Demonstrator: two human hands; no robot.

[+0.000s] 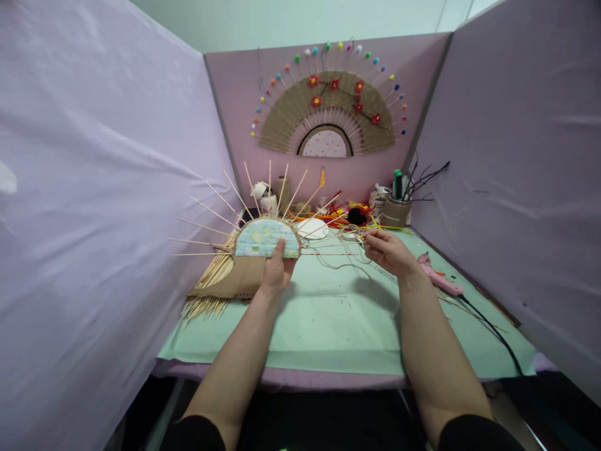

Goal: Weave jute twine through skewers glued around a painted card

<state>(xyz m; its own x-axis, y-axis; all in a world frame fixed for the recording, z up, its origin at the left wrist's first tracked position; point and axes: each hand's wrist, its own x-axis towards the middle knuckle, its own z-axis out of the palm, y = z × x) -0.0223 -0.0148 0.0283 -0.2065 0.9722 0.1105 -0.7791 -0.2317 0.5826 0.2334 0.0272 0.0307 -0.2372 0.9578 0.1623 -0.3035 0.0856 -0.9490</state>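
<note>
My left hand (278,270) grips a half-round fan base (256,237) by its straight lower edge, thumb lying on the pale blue floral cloth. Thin wooden sticks spread outward from its curved rim like rays. To the right, my right hand (389,252) is raised over the table with thumb and fingertips pinched together, near the tips of the right-hand sticks. Loose twine (348,265) loops between the base and these fingers, which appear to pinch it; the exact grip is too small to see clearly.
Under the base lie a cut cardboard piece (246,275) and a heap of skewers (206,308). A pink glue gun (441,279) with a black cord rests at right. Behind are a white disc (313,229) and a twig holder (395,213). A decorated fan (345,94) hangs on the back panel.
</note>
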